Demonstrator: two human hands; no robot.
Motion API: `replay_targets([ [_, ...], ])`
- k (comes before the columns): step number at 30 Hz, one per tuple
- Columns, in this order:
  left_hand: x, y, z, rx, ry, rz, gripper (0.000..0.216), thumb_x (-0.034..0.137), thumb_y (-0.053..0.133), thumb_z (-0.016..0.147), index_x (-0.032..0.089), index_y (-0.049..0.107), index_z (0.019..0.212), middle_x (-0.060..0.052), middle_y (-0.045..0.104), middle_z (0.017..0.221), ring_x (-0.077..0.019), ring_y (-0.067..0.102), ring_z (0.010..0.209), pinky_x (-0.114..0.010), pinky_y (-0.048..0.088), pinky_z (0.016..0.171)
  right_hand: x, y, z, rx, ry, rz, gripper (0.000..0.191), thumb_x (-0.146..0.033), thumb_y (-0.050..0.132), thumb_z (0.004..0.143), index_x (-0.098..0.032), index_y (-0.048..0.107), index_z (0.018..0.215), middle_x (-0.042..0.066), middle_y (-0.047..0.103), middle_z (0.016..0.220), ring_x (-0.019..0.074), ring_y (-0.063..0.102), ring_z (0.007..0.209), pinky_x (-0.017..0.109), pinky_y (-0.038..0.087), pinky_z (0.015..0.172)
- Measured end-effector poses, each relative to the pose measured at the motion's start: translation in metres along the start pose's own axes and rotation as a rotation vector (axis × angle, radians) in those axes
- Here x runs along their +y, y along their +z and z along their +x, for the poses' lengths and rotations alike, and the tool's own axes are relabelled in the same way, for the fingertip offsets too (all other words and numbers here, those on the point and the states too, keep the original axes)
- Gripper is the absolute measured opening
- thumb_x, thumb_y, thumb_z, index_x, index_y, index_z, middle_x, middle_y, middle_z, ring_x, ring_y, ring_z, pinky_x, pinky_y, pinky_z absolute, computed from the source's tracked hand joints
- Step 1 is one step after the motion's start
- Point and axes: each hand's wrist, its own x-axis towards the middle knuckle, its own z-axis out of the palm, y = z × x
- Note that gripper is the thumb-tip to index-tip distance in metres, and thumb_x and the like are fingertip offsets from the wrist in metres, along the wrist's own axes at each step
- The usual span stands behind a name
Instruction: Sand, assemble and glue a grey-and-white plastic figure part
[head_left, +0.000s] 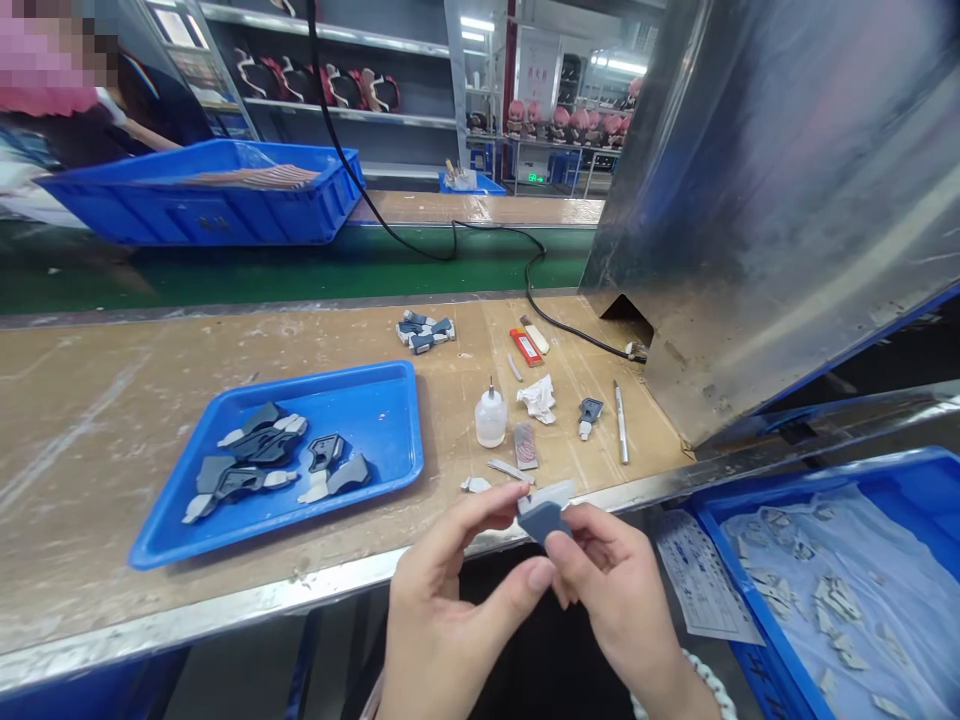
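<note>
Above the table's front edge, a small blue-grey plastic part with a pale piece along its top is held in front of me. My right hand pinches it between thumb and fingers. On the other side, my left hand curves around it, index fingertip at its left edge and thumb just below. Fingers hide some of the part. Just beyond lie a light grey piece, a thin grey strip and a small patterned block. Similar dark parts rest in a blue tray to the left.
A needle-tipped bottle, crumpled tissue, red box, metal pen-like tool and another dark part lie beyond my hands. A metal housing stands right, above a lined blue bin. A black cable crosses the table.
</note>
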Motion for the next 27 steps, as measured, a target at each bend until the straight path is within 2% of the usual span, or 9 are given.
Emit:
replay_targets([
  [3,-0.011,-0.005,0.003,-0.064,-0.002,0.157,0.031,0.032,0.079,0.082,0.029,0.072,0.112,-0.003,0.073,0.111,-0.0192,0.07,0.101,-0.025,0.057,0.09,0.002,-0.006,0.005,0.125,-0.444,-0.545,0.007,-0.025,0.076,0.085,-0.019,0.072,0.086,0.001,0.06,0.063,0.0126,0.051,0.054,0.026,0.042,0.051],
  [6,-0.018,-0.004,0.003,-0.002,-0.102,0.157,0.036,0.035,0.079,0.081,0.028,0.07,0.115,-0.002,0.073,0.11,-0.017,0.071,0.094,-0.021,0.059,0.086,0.007,-0.004,0.009,0.056,-0.657,-0.751,0.017,-0.015,0.063,0.092,-0.018,0.07,0.108,0.006,0.068,0.075,0.0173,0.061,0.064,0.029,0.051,0.061],
  [9,-0.02,-0.007,0.002,0.06,-0.21,0.03,0.035,0.034,0.077,0.082,0.025,0.069,0.115,-0.003,0.074,0.105,-0.0163,0.072,0.088,-0.02,0.06,0.08,0.011,0.001,0.013,-0.17,-0.602,-0.78,0.027,-0.015,0.056,0.094,-0.011,0.065,0.119,0.013,0.071,0.089,0.0234,0.066,0.079,0.034,0.056,0.068],
  [12,-0.024,-0.019,0.0,0.054,-0.269,-0.06,0.034,0.033,0.076,0.083,0.024,0.069,0.116,-0.005,0.073,0.108,-0.0175,0.072,0.086,-0.02,0.062,0.075,0.008,0.002,0.018,-0.418,-0.472,-0.721,0.033,-0.019,0.063,0.088,-0.007,0.065,0.119,0.015,0.071,0.096,0.0253,0.066,0.082,0.036,0.056,0.07],
  [14,-0.03,-0.031,-0.001,0.034,-0.256,0.003,0.036,0.033,0.075,0.085,0.025,0.068,0.119,-0.006,0.072,0.115,-0.0187,0.073,0.09,-0.022,0.063,0.078,0.004,-0.001,0.024,-0.467,-0.402,-0.667,0.028,-0.022,0.064,0.089,-0.011,0.067,0.114,0.012,0.072,0.098,0.0232,0.066,0.085,0.034,0.055,0.075],
  [17,-0.04,-0.046,-0.004,0.027,-0.204,0.247,0.04,0.036,0.071,0.088,0.028,0.064,0.127,-0.006,0.068,0.125,-0.0174,0.073,0.093,-0.021,0.061,0.084,-0.001,-0.009,0.041,-0.298,-0.365,-0.715,0.019,-0.024,0.053,0.099,-0.017,0.068,0.106,0.008,0.07,0.096,0.0198,0.064,0.089,0.033,0.051,0.079],
  [20,-0.043,-0.049,-0.005,0.006,-0.126,0.55,0.038,0.039,0.065,0.093,0.031,0.062,0.13,-0.005,0.065,0.131,-0.0166,0.074,0.089,-0.02,0.062,0.075,0.003,-0.016,0.064,-0.134,-0.389,-0.884,0.019,-0.025,0.049,0.1,-0.018,0.067,0.104,0.009,0.066,0.098,0.0224,0.062,0.096,0.037,0.048,0.084],
  [24,-0.039,-0.044,-0.006,-0.001,0.083,0.888,0.038,0.035,0.053,0.099,0.021,0.061,0.133,-0.008,0.065,0.131,-0.0256,0.068,0.112,-0.034,0.06,0.089,0.012,-0.016,0.087,-0.06,-0.332,-1.045,0.019,-0.031,0.054,0.098,-0.018,0.064,0.108,0.01,0.065,0.1,0.0257,0.062,0.094,0.04,0.047,0.084],
  [27,-0.036,-0.044,-0.007,0.003,0.138,0.935,0.041,0.032,0.05,0.1,0.017,0.056,0.138,-0.01,0.066,0.129,-0.0265,0.067,0.113,-0.036,0.059,0.091,0.015,-0.01,0.093,0.08,-0.301,-1.154,0.027,-0.037,0.06,0.095,-0.017,0.06,0.112,0.01,0.066,0.096,0.0281,0.063,0.09,0.04,0.046,0.077],
])
